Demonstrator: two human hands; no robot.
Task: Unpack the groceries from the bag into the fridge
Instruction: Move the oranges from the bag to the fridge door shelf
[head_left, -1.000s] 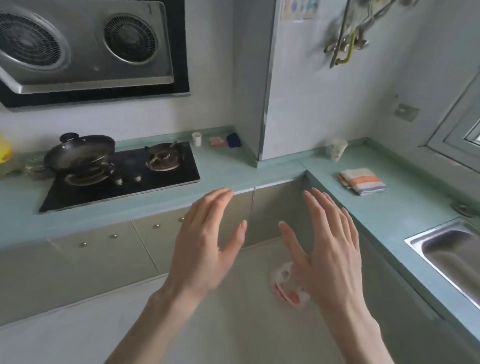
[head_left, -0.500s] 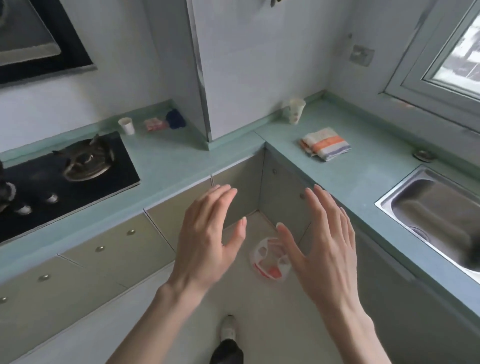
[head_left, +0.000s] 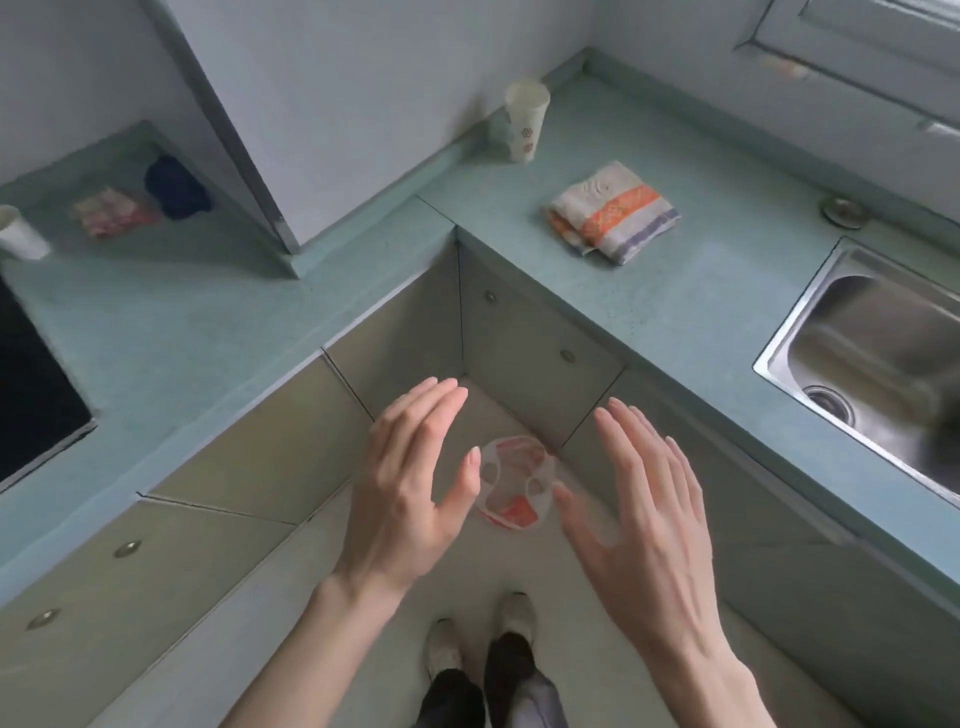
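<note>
Hands, left (head_left: 410, 499) and right (head_left: 644, 514), spread flat-fingered above crinkly translucent red-and-white plastic bag (head_left: 514, 483) on smooth floor (head_left: 291, 597).

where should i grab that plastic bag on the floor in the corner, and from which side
Probably by its two handle loops. The plastic bag sits upright on the floor in the cabinet corner, mouth open upward, loops showing at the top. Come straight down from above, left hand and right hand each taking a loop.

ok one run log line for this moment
left hand: open, empty | right hand: open, empty | white-and-red plastic bag: on floor in cabinet corner, untouched | fridge: not seen
</note>
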